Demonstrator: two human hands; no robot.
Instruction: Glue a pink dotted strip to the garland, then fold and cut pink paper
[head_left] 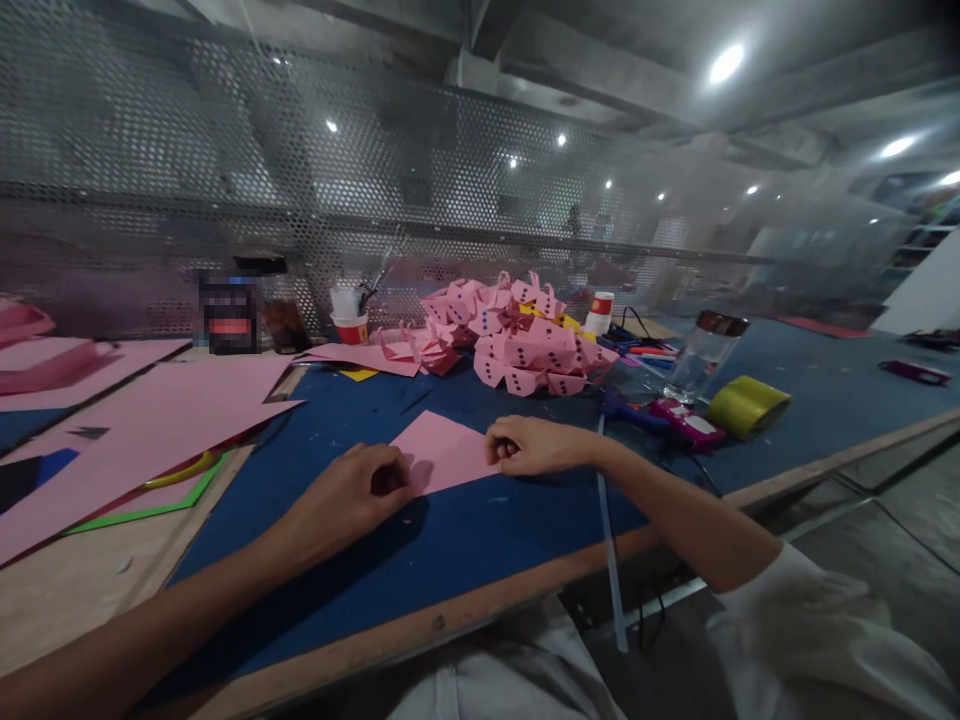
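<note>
A pink sheet of paper lies on the blue tabletop between my hands, one corner pointing away from me. My left hand is closed, with thumb and fingertips pinching the paper's left corner. At the opposite side, my right hand has its fingers curled and pressed together on the paper's right edge. Just beyond the sheet stands a heap of folded pink paper pieces with dark dots on them. Parts of both hands' fingertips are hidden by the curled fingers.
Large pink sheets cover the left side. To the right are a glass jar, a yellow-green roll, a magenta object and a long translucent stick overhanging the edge. Paper cups stand by the perforated screen.
</note>
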